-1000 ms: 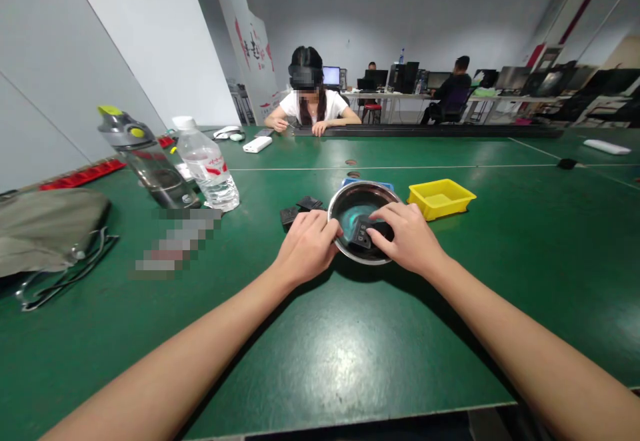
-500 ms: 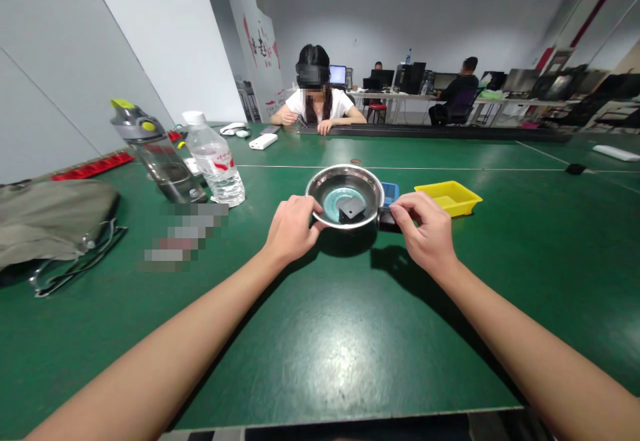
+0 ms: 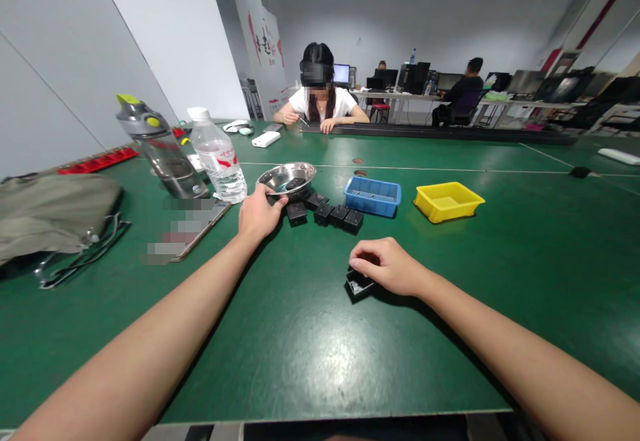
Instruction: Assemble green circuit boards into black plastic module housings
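Observation:
My left hand [image 3: 260,215] is closed on the near rim of a round, shiny metal bowl [image 3: 287,171], thumb outside the wall. Inside the bowl lies a dark piece whose kind I cannot make out. Just right of the bowl, several small black boxes [image 3: 339,215] stand close together on the green table [image 3: 280,334]. Nearer to me, my right hand [image 3: 387,264] is closed on another small black box [image 3: 359,283]. That box is open on top, with something pale and shiny inside; its far side is hidden by my fingers.
A blue bin [image 3: 373,196] and a yellow bin [image 3: 449,202] stand beyond my right hand. To the left are a clear water bottle [image 3: 217,161], a grey drinking bottle [image 3: 165,154], a phone [image 3: 200,231] and a cloth bag [image 3: 55,221]. A person [image 3: 320,97] sits opposite.
The bowl has moved left and away with my left hand, baring the black boxes and the blue bin. My right hand has come down toward me, and now holds an open black box on the table.

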`<action>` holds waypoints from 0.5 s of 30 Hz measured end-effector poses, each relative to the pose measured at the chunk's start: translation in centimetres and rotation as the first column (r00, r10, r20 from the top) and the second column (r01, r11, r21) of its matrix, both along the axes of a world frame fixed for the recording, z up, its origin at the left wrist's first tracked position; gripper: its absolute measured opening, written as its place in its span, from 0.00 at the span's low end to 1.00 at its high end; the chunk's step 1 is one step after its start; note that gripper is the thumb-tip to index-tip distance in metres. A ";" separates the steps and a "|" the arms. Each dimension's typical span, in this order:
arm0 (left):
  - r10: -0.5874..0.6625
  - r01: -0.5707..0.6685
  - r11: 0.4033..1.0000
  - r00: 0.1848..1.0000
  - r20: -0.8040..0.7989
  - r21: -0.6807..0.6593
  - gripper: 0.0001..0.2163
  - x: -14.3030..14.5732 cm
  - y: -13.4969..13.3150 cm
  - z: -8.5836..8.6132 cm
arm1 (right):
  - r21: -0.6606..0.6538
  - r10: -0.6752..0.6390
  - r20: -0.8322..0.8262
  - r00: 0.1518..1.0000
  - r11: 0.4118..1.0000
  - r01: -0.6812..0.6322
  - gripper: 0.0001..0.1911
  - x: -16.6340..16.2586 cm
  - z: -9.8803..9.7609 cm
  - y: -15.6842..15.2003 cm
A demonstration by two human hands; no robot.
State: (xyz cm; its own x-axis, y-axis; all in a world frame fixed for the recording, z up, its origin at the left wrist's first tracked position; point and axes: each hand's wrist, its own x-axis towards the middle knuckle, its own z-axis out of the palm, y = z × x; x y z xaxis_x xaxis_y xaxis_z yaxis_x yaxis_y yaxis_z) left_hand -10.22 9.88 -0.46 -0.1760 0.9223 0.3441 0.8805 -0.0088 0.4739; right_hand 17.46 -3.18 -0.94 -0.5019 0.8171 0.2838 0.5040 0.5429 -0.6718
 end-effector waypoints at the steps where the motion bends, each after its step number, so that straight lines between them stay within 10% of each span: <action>1: 0.001 -0.001 1.000 1.000 0.002 -0.012 0.14 0.0 0.0 0.0 | -0.001 0.003 0.013 1.000 1.000 -0.003 0.09 0.1 0.0 0.1; 6: -0.013 0.013 0.999 1.000 0.002 -0.038 0.12 0.1 0.1 -0.1 | 0.050 -0.183 -0.062 0.981 0.981 0.187 0.11 1.7 -0.4 1.9; 10: -0.035 0.035 0.999 0.999 0.000 -0.034 0.10 0.1 0.1 -0.1 | 0.188 -0.525 -0.015 0.851 0.834 0.518 0.22 4.7 -0.9 4.7; 15: -0.007 0.007 1.000 1.000 0.016 -0.006 0.19 0.2 -0.1 0.3 | 0.258 -0.586 0.120 0.801 0.798 0.545 0.17 6.8 -1.8 6.6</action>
